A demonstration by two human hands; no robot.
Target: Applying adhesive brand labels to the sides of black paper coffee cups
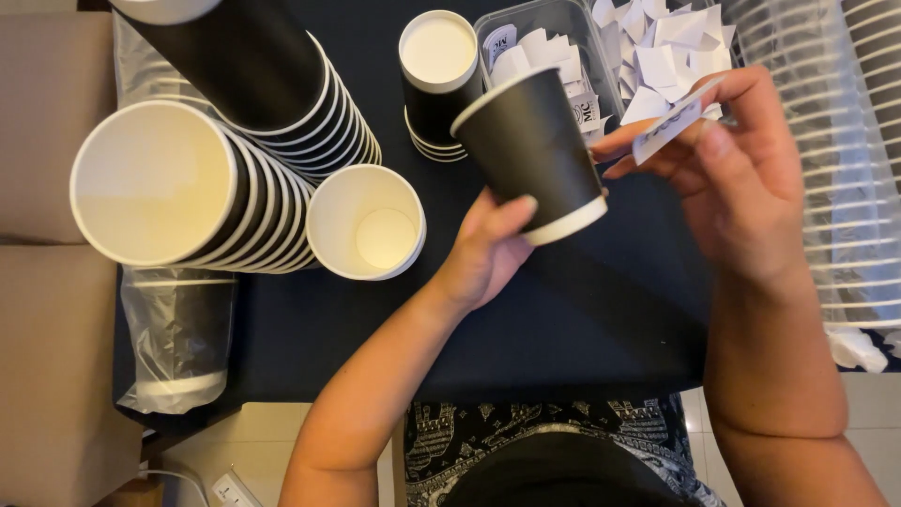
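Note:
My left hand (488, 246) grips a black paper cup (530, 150) by its base, tilted with the white rim pointing up and left. Just right of the cup, my right hand (741, 178) pinches a small white paper sticker (671, 122) between thumb and fingers. Behind both hands stands a clear plastic box (563, 19) filled with several more white stickers (666, 42).
Long stacks of black cups with white insides (188, 188) lie at the left, one upright stack (434, 66) stands at the back. A single cup (366, 222) lies beside them. Plastic-wrapped cups (178, 343) sit front left, clear sleeves of lids (845, 169) at the right, all on a black table (563, 329).

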